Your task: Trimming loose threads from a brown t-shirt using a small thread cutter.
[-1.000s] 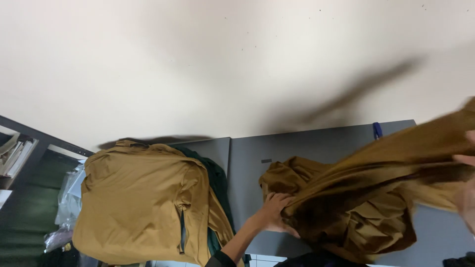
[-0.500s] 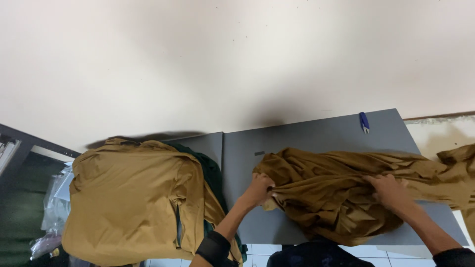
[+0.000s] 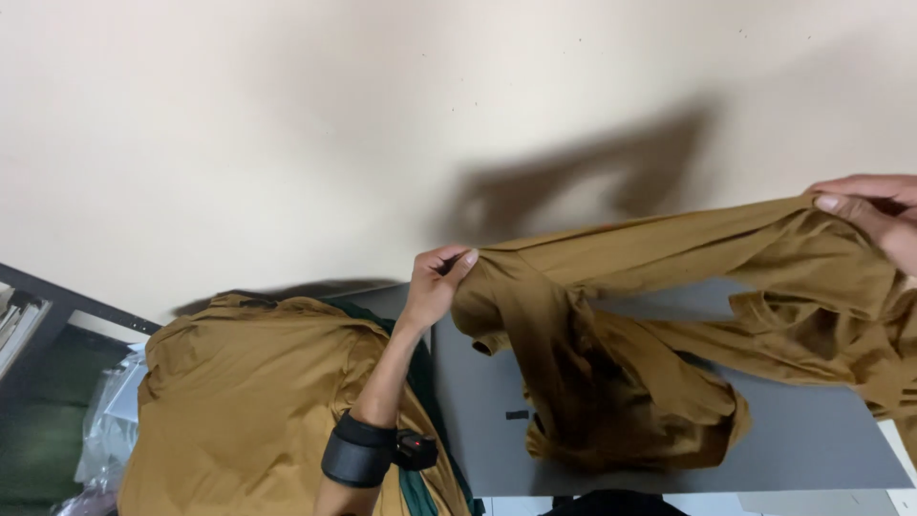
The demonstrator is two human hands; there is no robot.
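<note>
I hold a mustard-brown garment (image 3: 659,315) stretched up in the air over a grey table (image 3: 821,444). My left hand (image 3: 435,282) pinches its upper left corner, fingers closed on the cloth. My right hand (image 3: 874,215) grips the upper right end near the frame's edge. The middle of the garment sags down and its lower folds rest bunched on the grey table. A black band with a small device (image 3: 368,449) wraps my left forearm.
A pile of the same brown cloth (image 3: 248,411) lies at the left, with dark green fabric (image 3: 415,478) under its edge. A dark shelf frame (image 3: 48,315) and clear plastic bags (image 3: 110,430) stand at far left. A cream wall (image 3: 382,115) fills the background.
The garment was bunched on the table under both hands. Now both hands have risen and spread apart, lifting it off the table and stretching it out.
</note>
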